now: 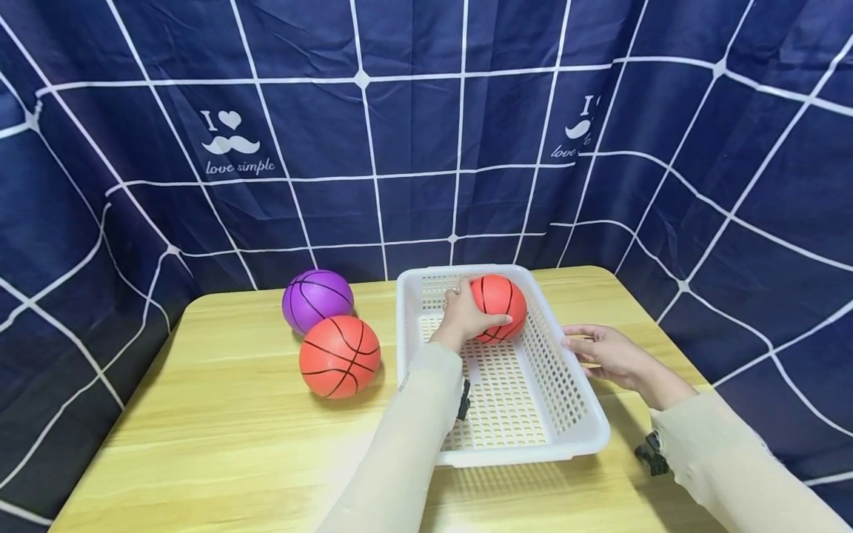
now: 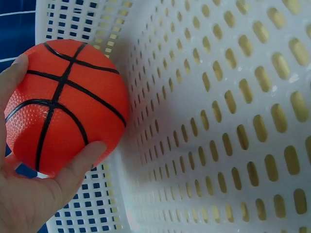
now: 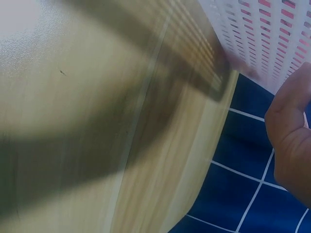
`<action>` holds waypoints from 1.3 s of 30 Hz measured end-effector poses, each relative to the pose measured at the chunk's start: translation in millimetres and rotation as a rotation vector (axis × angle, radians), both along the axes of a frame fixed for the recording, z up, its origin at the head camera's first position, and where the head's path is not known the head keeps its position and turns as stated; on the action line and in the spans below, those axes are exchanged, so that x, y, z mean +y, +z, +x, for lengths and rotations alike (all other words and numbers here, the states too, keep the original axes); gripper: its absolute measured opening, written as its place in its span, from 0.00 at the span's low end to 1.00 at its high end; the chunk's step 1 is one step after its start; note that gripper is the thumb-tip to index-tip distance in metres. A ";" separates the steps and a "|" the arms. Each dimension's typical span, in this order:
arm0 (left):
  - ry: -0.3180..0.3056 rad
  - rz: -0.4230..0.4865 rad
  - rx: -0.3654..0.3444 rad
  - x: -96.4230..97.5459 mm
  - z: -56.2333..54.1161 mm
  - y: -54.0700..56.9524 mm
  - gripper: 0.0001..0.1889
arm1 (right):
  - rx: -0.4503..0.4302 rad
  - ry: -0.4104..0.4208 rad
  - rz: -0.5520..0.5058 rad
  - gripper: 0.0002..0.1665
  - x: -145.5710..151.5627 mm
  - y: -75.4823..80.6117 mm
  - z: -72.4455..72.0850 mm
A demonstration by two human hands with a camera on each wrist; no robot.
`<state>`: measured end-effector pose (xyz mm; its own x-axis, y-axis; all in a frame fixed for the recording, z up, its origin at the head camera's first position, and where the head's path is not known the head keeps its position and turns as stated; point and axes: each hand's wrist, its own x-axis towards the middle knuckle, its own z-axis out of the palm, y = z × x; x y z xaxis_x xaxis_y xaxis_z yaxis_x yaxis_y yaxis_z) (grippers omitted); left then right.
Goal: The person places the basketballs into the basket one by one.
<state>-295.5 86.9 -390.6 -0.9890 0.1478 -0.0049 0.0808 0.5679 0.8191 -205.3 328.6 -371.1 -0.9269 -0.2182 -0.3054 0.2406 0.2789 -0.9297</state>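
A white plastic basket [image 1: 580,444] with slotted walls stands on the table. Inside it, toward the far end, is a red-orange toy basketball [image 1: 498,296]. My left hand [image 1: 463,314] grips this ball, thumb on the near side and fingers around the far left side. In the left wrist view the ball [image 2: 73,102] sits close by the basket's perforated wall [image 2: 194,92]. My right hand [image 1: 613,355] is at the basket's right side, its fingertips touching the outside near the rim. Only part of the right hand [image 3: 294,131] shows in the right wrist view.
Left of the basket, a second red-orange ball [image 1: 340,357] lies on the wooden table [image 1: 233,414], with a purple ball [image 1: 316,300] just behind it. A dark blue curtain [image 1: 413,133] with white lines surrounds the table's back and sides.
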 end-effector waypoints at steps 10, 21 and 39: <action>0.000 0.004 0.006 -0.1 1.5 -1.4 0.53 | 0.010 -0.003 0.014 0.35 0.1 -0.3 0.5; -0.024 -0.031 0.000 -3.5 1.9 2.4 0.59 | 0.017 -0.001 0.013 0.34 -1.2 -0.7 1.1; -0.056 -0.049 0.119 -47.6 -11.2 64.2 0.61 | 0.012 -0.016 0.028 0.34 -4.1 4.4 4.8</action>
